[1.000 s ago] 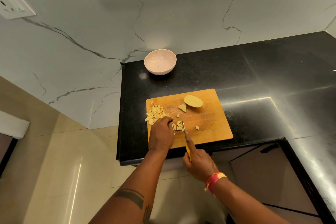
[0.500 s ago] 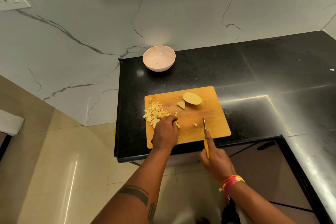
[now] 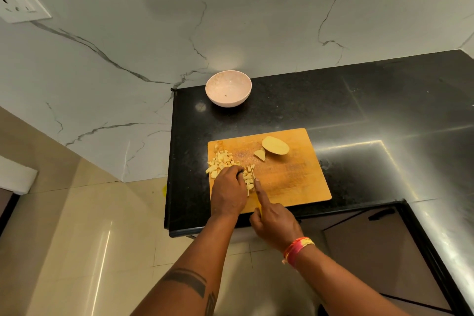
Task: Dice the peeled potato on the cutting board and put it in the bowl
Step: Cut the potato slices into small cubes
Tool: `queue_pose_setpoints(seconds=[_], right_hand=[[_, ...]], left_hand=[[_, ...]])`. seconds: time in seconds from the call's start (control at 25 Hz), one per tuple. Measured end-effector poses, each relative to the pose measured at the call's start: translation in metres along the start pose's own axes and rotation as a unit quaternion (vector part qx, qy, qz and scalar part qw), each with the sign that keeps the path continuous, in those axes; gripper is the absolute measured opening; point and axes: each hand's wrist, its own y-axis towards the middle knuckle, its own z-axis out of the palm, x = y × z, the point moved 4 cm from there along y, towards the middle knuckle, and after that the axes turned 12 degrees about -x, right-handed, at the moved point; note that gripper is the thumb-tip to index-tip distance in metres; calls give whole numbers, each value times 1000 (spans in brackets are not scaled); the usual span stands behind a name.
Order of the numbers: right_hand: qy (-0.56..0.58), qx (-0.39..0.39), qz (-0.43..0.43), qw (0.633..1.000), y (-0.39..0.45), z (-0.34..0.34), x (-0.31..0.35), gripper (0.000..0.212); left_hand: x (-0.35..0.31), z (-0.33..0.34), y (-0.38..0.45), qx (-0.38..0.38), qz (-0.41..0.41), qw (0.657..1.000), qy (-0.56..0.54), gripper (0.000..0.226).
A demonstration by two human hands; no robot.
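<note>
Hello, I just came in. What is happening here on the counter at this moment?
A person is dicing potato on a rectangular wooden cutting board. The right hand holds a yellow-handled knife, forefinger along the blade, beside a few potato strips that the left hand steadies. A heap of small potato cubes lies at the board's left edge, and a peeled potato half waits uncut. The pale pink round bowl holds no potato yet.

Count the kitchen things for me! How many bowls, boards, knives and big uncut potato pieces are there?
bowl: 1
cutting board: 1
knife: 1
big potato pieces: 2
Total: 5
</note>
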Motion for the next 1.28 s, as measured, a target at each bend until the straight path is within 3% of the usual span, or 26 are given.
queue_pose_setpoints(seconds=[0.2, 0.36, 0.56, 0.8, 1.0, 1.2, 1.28], right_hand=[[52, -49, 24, 997, 0, -33, -37, 83], [60, -56, 25, 996, 3, -46, -54, 82], [67, -50, 44, 996, 4, -47, -64, 80], [97, -44, 71, 992, -5, -44, -60, 77], [115, -33, 90, 989, -23, -43, -62, 78], [96, -9, 99, 990, -33, -42, -61, 76], [83, -5, 91, 992, -35, -45, -61, 77]], left_hand=[[-30, 30, 28, 30, 14, 999, 26, 32], [-46, 66, 49, 92, -31, 994, 56, 52], [-44, 78, 41, 78, 10, 992, 102, 41], [-44, 67, 40, 110, -26, 993, 33, 40], [-43, 64, 8, 106, -153, 976, -112, 28], [-32, 71, -25, 116, -37, 992, -16, 19], [-28, 67, -27, 120, 4, 993, 20, 26]])
